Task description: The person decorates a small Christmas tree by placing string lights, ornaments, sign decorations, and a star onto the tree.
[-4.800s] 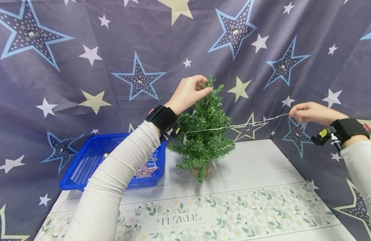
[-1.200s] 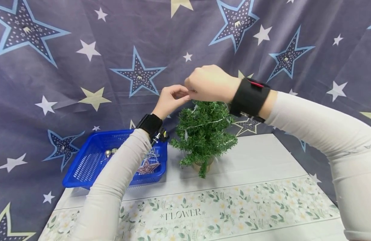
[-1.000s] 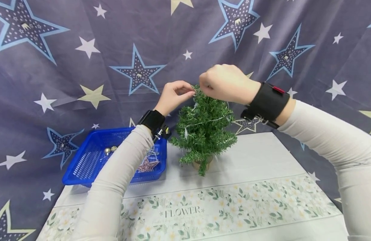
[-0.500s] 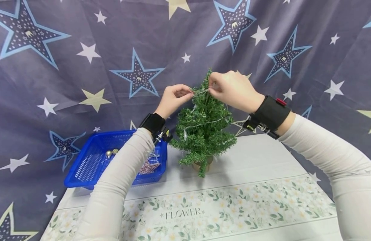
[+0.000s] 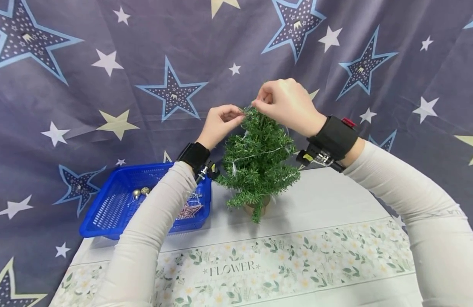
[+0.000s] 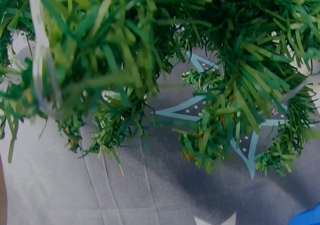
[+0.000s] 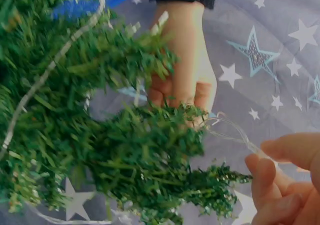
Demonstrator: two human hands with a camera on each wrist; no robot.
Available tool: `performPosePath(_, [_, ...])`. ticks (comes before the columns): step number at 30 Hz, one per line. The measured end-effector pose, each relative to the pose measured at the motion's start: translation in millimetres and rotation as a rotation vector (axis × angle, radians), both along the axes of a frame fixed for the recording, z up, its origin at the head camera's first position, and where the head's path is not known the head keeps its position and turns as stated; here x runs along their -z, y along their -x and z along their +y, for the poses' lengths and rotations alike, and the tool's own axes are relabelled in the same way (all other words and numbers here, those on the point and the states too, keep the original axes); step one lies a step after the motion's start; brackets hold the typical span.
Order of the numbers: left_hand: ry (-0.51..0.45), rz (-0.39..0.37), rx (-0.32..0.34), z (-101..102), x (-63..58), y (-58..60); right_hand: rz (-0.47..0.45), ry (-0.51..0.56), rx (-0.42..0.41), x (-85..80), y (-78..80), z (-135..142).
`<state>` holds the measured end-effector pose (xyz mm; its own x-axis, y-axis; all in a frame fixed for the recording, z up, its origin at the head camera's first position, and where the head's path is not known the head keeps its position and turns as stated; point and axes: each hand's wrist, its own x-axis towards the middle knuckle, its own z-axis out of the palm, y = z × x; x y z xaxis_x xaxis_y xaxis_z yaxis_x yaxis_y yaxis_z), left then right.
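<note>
A small green artificial Christmas tree [image 5: 261,179] stands in the middle, wound with string lights [image 5: 264,153] on thin clear wire. A pale star-shaped light [image 5: 234,169] hangs at its left side. My left hand [image 5: 217,123] pinches the wire at an upper-left branch tip. Right beside the treetop, my right hand [image 5: 290,106] pinches the same wire between thumb and fingers. The right wrist view shows a short looped piece of wire [image 7: 232,127] between the two hands' fingertips. In the left wrist view, branches [image 6: 115,60] fill most of the picture and hide the fingers.
A blue plastic basket [image 5: 91,230] stands left of the tree, partly behind my left sleeve. In it lie gold balls [image 5: 136,193] and a pink star ornament [image 5: 189,211]. A white flower-printed tablecloth [image 5: 320,247] covers the table, and a star-patterned curtain [image 5: 221,42] hangs behind.
My right hand, earlier holding the wire out far right, crossed to the treetop and my left hand, then drew back slightly right. My left hand moved from the treetop to the upper-left branch.
</note>
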<state>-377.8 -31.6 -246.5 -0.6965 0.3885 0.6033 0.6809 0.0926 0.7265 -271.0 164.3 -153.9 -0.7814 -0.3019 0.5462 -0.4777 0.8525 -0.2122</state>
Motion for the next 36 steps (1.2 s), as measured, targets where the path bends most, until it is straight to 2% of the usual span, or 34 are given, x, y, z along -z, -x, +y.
performPosePath(3, [0.011, 0.002, -0.007, 3, 4.8, 7.9, 0.01, -0.01, 0.024, -0.6, -1.1, 6])
performPosePath(10, [0.07, -0.012, -0.005, 3, 2.1, 12.0, 0.045, -0.137, 0.008, 4.3, -8.5, 34])
performPosePath(13, [0.127, -0.009, -0.006, 1, -1.0, 14.0, 0.063, -0.125, -0.012, -0.4, -5.6, 39])
performPosePath(16, [0.176, -0.023, 0.008, 0, -2.6, 15.0, 0.038, -0.083, -0.031, -8.3, -0.3, 42])
performPosePath(20, [0.225, -0.037, 0.029, -2, -0.8, 12.6, -0.032, -0.044, -0.055, -17.4, 11.4, 45])
performPosePath(25, [0.223, -0.06, 0.05, 1, 5.7, 8.1, -0.156, -0.008, -0.052, -23.0, 32.3, 48])
performPosePath(32, [0.178, -0.103, 0.086, 7, 12.8, 4.4, -0.433, 0.047, -0.085, -27.5, 59.5, 48])
performPosePath(36, [0.182, -0.085, 0.061, 9, 13.3, 5.1, -0.54, 0.002, -0.124, -30.8, 71.3, 44])
